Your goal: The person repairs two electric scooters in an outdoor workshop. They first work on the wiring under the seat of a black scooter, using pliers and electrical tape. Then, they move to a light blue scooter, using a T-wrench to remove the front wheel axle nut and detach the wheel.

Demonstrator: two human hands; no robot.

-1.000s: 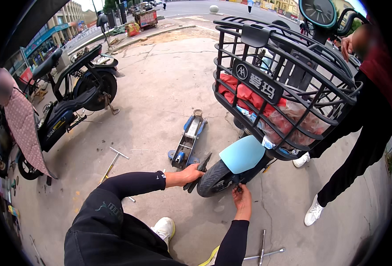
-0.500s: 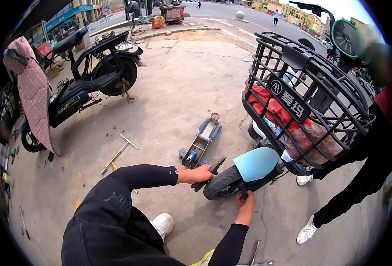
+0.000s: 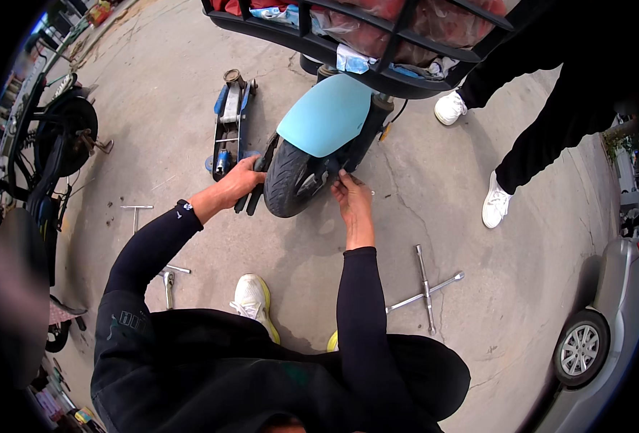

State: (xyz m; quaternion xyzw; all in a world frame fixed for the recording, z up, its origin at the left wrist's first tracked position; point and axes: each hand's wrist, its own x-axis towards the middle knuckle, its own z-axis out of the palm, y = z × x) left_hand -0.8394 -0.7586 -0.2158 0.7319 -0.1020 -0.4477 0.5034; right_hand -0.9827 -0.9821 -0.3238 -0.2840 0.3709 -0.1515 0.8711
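Observation:
The front wheel (image 3: 285, 180) of a scooter stands before me under a light-blue mudguard (image 3: 327, 115). On its left side my left hand (image 3: 240, 183) is closed round a long black piece (image 3: 253, 202) with two narrow ends pointing toward me. Whether that piece is a tool or part of the scooter, I cannot tell. My right hand (image 3: 351, 198) is at the wheel's right side, by the lower end of the black fork (image 3: 363, 144). Its fingertips are pinched together there, and what they hold is hidden.
A blue floor jack (image 3: 229, 123) stands left of the wheel. A cross wrench (image 3: 426, 290) and a T-handle wrench (image 3: 137, 208) lie on the concrete. A black basket (image 3: 377, 58) overhangs the mudguard. Someone's white shoe (image 3: 496, 202) is at the right, beyond it a grey car (image 3: 615, 317).
My view has tilted down and shifted right, bringing the cross wrench and the car into sight. Both hands stay at the two sides of the wheel.

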